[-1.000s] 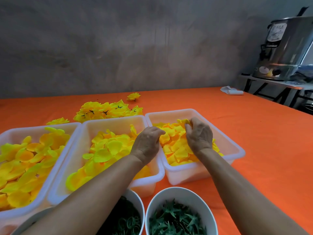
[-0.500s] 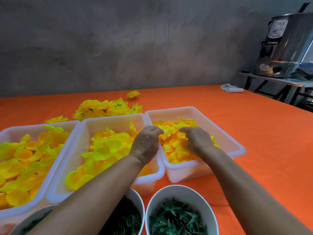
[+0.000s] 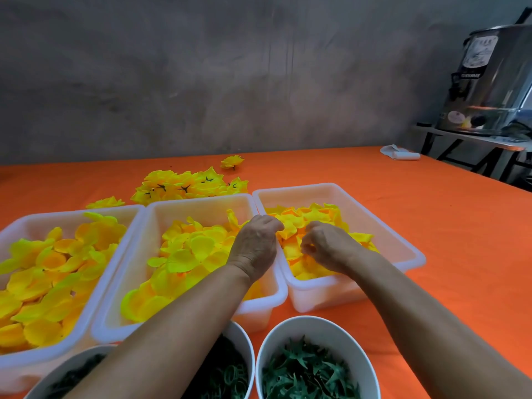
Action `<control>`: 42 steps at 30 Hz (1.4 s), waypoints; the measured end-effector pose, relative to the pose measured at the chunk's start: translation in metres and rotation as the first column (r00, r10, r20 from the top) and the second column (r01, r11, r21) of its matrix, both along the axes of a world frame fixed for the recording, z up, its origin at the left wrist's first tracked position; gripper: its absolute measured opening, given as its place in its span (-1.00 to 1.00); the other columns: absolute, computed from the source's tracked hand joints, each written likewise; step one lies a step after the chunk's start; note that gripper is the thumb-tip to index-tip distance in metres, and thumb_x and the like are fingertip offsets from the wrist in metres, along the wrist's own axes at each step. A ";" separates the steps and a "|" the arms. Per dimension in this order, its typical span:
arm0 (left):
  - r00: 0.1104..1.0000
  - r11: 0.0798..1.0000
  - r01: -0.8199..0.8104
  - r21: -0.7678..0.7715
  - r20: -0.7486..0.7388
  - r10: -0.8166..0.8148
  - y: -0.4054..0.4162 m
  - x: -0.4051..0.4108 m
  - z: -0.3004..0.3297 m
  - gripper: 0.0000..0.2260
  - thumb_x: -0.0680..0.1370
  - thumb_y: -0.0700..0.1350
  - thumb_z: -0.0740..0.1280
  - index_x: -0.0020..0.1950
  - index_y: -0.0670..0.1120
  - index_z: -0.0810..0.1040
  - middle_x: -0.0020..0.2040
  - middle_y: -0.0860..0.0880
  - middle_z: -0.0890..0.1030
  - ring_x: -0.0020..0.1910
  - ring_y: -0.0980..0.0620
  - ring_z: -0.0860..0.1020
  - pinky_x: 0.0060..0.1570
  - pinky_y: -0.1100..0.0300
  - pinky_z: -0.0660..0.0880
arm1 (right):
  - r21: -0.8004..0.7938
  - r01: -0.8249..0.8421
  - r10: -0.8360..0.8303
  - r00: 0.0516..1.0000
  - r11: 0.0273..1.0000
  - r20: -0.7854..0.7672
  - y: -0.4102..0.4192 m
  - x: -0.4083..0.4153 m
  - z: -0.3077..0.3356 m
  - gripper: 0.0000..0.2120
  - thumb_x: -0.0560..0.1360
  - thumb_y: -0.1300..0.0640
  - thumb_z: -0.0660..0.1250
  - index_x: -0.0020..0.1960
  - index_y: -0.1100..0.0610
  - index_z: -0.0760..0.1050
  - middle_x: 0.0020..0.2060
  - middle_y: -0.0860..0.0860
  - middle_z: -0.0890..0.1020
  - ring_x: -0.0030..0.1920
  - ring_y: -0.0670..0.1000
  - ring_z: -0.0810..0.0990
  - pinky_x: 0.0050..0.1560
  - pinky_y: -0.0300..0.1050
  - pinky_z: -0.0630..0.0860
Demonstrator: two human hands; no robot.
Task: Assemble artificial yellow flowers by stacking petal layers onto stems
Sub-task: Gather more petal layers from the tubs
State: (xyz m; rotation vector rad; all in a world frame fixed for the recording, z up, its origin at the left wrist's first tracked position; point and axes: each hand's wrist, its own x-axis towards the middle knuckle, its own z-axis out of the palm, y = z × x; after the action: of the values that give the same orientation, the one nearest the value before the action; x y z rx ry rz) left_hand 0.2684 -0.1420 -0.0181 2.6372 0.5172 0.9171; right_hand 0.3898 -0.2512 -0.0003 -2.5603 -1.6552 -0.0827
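Three white tubs hold yellow petal layers: the left tub [image 3: 135, 214], the middle tub [image 3: 201, 200] and the right tub [image 3: 403, 249], whose petals [image 3: 316, 214] are more orange. My left hand [image 3: 256, 243] hovers over the rim between the middle and right tubs with its fingers curled, and its palm side is hidden. My right hand [image 3: 328, 246] is down in the right tub, fingertips pinched together on a petal layer. Two white bowls of green parts sit nearest me, the left bowl [image 3: 244, 341] and the right bowl [image 3: 316, 323]. Finished yellow flowers [image 3: 187, 185] lie behind the tubs.
An orange cloth [image 3: 446, 226] covers the table. A single flower [image 3: 231, 162] lies farther back, and another [image 3: 105, 202] behind the left tub. A white roll [image 3: 400, 154] rests at the far right edge. A steel urn [image 3: 489, 82] stands on a side stand.
My right hand has drawn back from the tub's far end toward me and lowered into the petals, its fingers now pinched. My left hand has stayed at the rim.
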 end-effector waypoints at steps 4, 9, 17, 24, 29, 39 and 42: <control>1.000 1.000 0.005 0.013 0.007 -0.005 0.001 0.001 -0.001 -0.71 0.54 -0.38 0.14 0.16 -0.23 0.57 0.15 -0.19 0.58 0.18 -0.12 0.47 0.15 0.09 0.34 | 0.302 0.012 -0.011 1.000 0.953 -0.004 0.006 0.001 0.010 -0.79 0.57 0.11 0.25 0.04 0.18 0.61 0.13 0.09 0.56 0.19 0.15 0.44 0.14 0.01 0.39; 0.999 1.000 0.012 -0.003 0.037 -0.012 0.001 0.001 -0.001 -0.73 0.60 -0.27 0.18 0.26 -0.23 0.51 0.20 -0.20 0.57 0.20 -0.15 0.47 0.17 0.07 0.34 | 0.732 0.251 0.014 0.942 0.634 -0.335 0.006 -0.001 0.022 -0.79 0.56 0.18 0.27 -0.06 0.32 0.59 -0.16 0.29 0.61 -0.11 0.25 0.54 -0.07 0.06 0.37; 0.992 0.993 -0.079 -0.090 0.096 0.087 0.000 0.004 0.001 -0.55 0.63 -0.06 0.15 0.47 -0.23 0.24 0.15 -0.31 0.56 0.10 -0.28 0.52 0.04 -0.09 0.43 | 0.596 0.596 0.282 0.539 0.538 -0.794 0.017 -0.007 0.004 -0.61 0.61 0.19 0.19 0.01 0.60 0.35 -0.17 0.11 0.41 -0.13 0.07 0.34 -0.18 0.01 0.29; 0.967 0.991 -0.065 -0.118 0.238 0.092 0.002 0.000 0.005 -0.79 0.56 -0.19 0.30 0.13 -0.28 0.51 -0.11 -0.29 0.60 -0.13 -0.29 0.56 -0.15 -0.07 0.47 | 0.582 0.528 0.326 0.502 0.619 -0.801 0.016 -0.010 -0.001 -0.72 0.59 0.26 0.20 -0.13 0.50 0.46 -0.24 0.14 0.44 -0.19 0.07 0.37 -0.21 -0.01 0.30; 0.959 0.994 -0.101 -0.030 0.264 0.105 0.001 -0.001 0.005 -0.90 0.50 -0.30 0.35 -0.04 -0.31 0.50 -0.20 -0.27 0.56 -0.21 -0.25 0.52 -0.24 0.05 0.35 | 0.591 0.455 0.335 0.525 0.666 -0.782 0.016 -0.016 -0.002 -0.73 0.45 0.45 0.25 -0.25 0.14 0.56 -0.36 0.05 0.58 -0.39 -0.12 0.52 -0.32 -0.23 0.48; 0.951 0.996 -0.057 0.072 0.308 0.032 -0.003 -0.002 0.005 -0.80 0.50 -0.30 0.37 0.09 -0.34 0.53 -0.13 -0.28 0.61 -0.19 -0.25 0.59 -0.23 0.04 0.48 | 0.599 0.576 0.319 0.518 0.556 -0.794 0.014 -0.009 -0.005 -0.79 0.33 0.39 0.46 -0.33 0.16 0.49 -0.42 0.05 0.51 -0.35 0.01 0.44 -0.31 -0.08 0.43; 0.952 0.996 -0.055 0.069 0.306 0.031 -0.003 -0.002 0.004 -0.76 0.48 -0.29 0.39 0.12 -0.34 0.53 -0.12 -0.29 0.62 -0.18 -0.27 0.60 -0.23 0.02 0.50 | 0.597 0.574 0.314 0.520 0.560 -0.794 0.015 -0.009 -0.005 -0.77 0.32 0.39 0.46 -0.35 0.15 0.47 -0.43 0.04 0.50 -0.38 -0.03 0.43 -0.35 -0.16 0.41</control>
State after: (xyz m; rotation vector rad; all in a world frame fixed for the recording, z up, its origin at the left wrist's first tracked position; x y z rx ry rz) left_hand 0.2662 -0.1454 -0.0136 2.4902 0.4706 1.3535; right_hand 0.3809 -0.2362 -0.0055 -1.4830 -0.6584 0.2925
